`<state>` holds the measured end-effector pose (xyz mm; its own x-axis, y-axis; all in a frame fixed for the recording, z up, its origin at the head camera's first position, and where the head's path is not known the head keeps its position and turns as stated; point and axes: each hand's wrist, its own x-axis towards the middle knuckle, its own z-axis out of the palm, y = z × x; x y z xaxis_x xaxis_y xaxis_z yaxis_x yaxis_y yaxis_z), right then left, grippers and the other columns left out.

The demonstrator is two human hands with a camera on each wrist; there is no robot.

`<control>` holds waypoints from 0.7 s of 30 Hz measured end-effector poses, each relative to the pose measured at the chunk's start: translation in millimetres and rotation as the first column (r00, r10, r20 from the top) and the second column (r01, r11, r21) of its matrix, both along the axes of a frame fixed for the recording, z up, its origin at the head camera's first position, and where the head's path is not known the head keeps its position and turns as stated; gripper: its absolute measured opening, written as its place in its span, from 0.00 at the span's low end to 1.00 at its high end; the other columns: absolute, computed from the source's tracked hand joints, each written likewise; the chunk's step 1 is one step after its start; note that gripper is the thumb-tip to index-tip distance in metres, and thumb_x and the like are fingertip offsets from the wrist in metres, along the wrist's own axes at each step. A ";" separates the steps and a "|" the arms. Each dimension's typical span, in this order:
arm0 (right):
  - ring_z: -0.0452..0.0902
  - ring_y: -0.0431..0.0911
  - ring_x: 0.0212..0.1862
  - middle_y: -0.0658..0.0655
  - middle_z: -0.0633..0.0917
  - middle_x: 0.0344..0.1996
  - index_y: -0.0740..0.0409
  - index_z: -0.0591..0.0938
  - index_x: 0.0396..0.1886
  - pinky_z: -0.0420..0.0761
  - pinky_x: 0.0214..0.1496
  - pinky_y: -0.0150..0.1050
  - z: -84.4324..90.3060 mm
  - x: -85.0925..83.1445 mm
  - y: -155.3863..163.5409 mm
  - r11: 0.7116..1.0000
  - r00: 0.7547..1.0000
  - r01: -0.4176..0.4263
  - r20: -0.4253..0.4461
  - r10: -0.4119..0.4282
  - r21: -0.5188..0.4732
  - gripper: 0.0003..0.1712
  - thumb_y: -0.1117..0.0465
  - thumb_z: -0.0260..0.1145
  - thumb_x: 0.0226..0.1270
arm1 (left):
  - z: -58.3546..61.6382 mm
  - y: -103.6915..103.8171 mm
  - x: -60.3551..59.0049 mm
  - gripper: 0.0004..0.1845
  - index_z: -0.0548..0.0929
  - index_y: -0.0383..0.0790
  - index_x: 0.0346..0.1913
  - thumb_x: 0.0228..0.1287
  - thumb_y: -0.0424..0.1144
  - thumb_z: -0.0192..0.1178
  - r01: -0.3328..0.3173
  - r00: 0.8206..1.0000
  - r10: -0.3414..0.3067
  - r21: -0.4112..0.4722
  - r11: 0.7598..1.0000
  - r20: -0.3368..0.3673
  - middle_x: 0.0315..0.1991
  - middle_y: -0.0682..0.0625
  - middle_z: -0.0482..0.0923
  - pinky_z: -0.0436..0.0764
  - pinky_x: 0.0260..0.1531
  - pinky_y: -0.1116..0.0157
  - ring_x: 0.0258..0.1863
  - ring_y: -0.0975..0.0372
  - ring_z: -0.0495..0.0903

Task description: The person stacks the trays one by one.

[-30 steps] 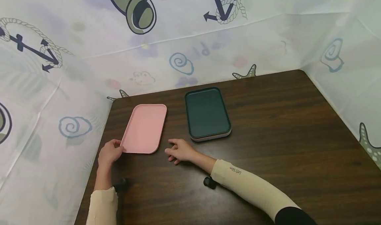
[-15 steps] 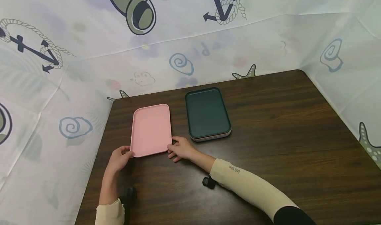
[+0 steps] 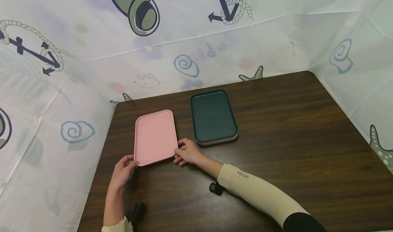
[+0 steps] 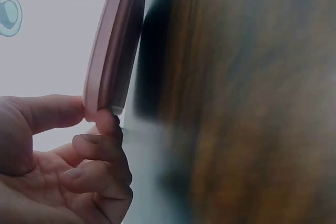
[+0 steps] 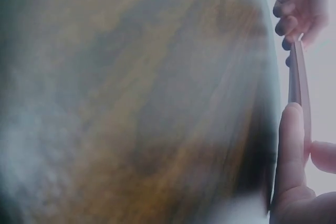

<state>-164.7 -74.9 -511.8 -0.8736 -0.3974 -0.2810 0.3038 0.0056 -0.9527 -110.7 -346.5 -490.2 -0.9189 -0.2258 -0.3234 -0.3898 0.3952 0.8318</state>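
Pink tray (image 3: pixel 155 137) — near corners pinched by left hand (image 3: pixel 124 170) and right hand (image 3: pixel 188 153) — sits just beside the tray stack (image 3: pixel 214 117).

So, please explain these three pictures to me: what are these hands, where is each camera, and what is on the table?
A person works with bare hands. The wide picture is from a camera on the head; the two blurry ones are from cameras on each wrist. On the brown table lie a pink tray and a stack of trays with a dark green one on top. The left hand pinches the pink tray's near left corner; the right hand holds its near right corner. A printed sheet surrounds the table.
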 end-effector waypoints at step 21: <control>0.86 0.57 0.30 0.73 0.84 0.34 0.70 0.66 0.62 0.84 0.29 0.46 31.0 15.2 64.4 0.994 0.987 -0.107 -0.126 0.103 -0.024 0.25 0.70 0.61 0.67 | 13.2 58.5 45.5 0.15 0.74 0.32 0.57 0.72 0.32 0.56 -0.047 0.969 0.092 0.198 0.979 -0.227 0.27 0.51 0.75 0.64 0.15 0.70 0.17 0.64 0.63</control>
<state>-149.5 -10.5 -480.8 -0.8542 -0.4951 -0.1587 0.1818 0.0014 -0.9833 -65.3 -288.0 -477.0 -0.9581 -0.2476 -0.1443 -0.1964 0.2005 0.9598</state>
